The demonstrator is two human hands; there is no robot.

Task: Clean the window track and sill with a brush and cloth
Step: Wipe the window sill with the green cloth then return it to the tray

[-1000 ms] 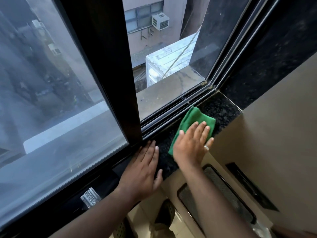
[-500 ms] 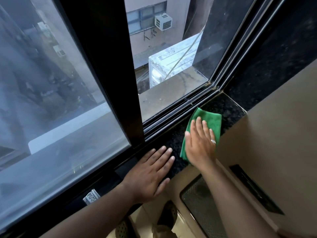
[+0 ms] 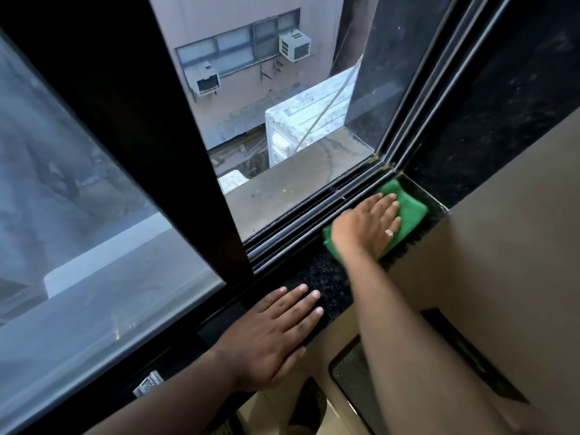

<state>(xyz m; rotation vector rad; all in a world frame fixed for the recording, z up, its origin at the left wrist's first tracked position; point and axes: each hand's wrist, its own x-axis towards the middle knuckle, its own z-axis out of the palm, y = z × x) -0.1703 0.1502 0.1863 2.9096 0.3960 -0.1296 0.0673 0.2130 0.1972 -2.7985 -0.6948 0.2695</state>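
Nearest me, my left hand [image 3: 276,334] lies flat on the black speckled stone sill [image 3: 326,277], fingers [image 3: 301,304] spread wide and holding nothing; I judge it is only there to brace me. Beyond it, my right hand [image 3: 367,227] presses palm-down on the folded green microfibre cloth [image 3: 411,211], fingers straight and close together, pinning the cloth to the sill rather than gripping it. The cloth sits at the sill's far right end, its far edge just beside the dark metal window track [image 3: 307,227] and near the corner where the track meets the side frame.

To wipe well here, I think I should keep even pressure through the whole palm, push the cloth's edge right into that corner where grit collects, then draw it along the sill in one line so dirt isn't scattered into the track grooves. No brush is in view.

The sill is narrow and glossy, with a beige wall [image 3: 502,230] to its right. Further out, the dark sliding frame [image 3: 163,152] stands open, showing a dusty concrete ledge [image 3: 298,183] and white air-conditioner units [image 3: 295,47] outside.
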